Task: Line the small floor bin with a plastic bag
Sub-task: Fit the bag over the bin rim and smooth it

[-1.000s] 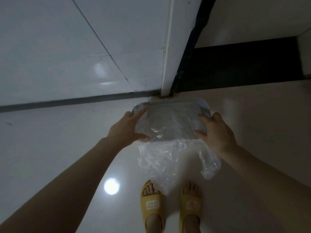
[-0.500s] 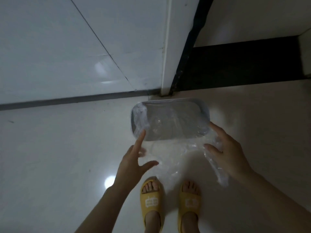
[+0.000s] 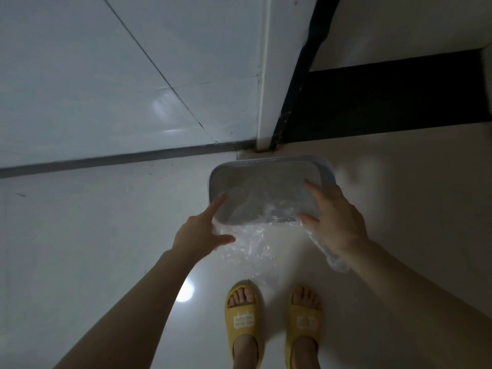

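Observation:
A small grey rectangular bin [image 3: 266, 159] stands on the pale floor by the wall corner. A clear plastic bag [image 3: 253, 249] lies partly inside it and spills over the near rim onto the floor. My left hand [image 3: 197, 233] is at the bin's near left corner, forefinger and thumb spread, touching the bag's film. At the near right corner, my right hand [image 3: 335, 219] rests over the rim, its thumb and fingers on the bag, which hangs down beneath it.
My feet in yellow slippers [image 3: 243, 318] stand just behind the bin. A tiled wall [image 3: 106, 89] and a white door frame [image 3: 263, 75] rise right behind it, with a dark threshold [image 3: 386, 102] to the right. Glossy floor stretches left and right.
Both hands had pulled back from the bin with fingers spread. They have now moved forward again to the bin's near corners, and more of the bag lies inside the bin.

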Available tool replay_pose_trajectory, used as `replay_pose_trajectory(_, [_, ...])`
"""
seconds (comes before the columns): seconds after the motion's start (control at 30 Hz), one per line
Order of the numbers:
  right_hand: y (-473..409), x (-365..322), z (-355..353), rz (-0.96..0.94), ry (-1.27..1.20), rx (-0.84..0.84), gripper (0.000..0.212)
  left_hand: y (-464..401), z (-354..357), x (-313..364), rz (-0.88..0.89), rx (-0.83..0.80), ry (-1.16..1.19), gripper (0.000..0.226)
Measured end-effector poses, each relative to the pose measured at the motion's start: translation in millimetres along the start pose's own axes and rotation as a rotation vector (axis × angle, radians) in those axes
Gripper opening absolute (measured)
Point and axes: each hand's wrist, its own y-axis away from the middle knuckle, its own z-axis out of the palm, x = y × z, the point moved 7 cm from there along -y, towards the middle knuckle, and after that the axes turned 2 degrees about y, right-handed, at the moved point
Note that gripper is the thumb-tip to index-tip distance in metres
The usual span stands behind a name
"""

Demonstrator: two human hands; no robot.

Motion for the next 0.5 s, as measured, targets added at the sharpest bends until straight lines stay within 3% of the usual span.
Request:
replay_pose_trajectory(0.17, [-1, 3, 0, 0.038, 0.110, -0.020, 0.070, 10, -7, -21, 0.007, 0.150, -0.020, 0.100])
replay_pose_trajectory(0.27, [10, 7, -17, -0.012, 0.125, 0.062, 0.074, 23, -14, -20, -0.017, 0.191, 0.150, 0.102])
replay_pose_trajectory(0.33, [23, 12, -31, -0.044, 0.022, 0.165, 0.073, 42, -26, -14, -0.020, 0.347, 0.264, 0.092])
replay_pose_trajectory(0.4, [39, 14, -40, -0.075, -0.085, 0.230, 0.070, 64, -30, 7, 0.057, 0.480, 0.291, 0.082])
replay_pose_trajectory(0.5, [53, 7, -37, -0.106, -0.119, 0.199, 0.072, 79, -13, 54, 0.183, 0.464, 0.238, 0.083])
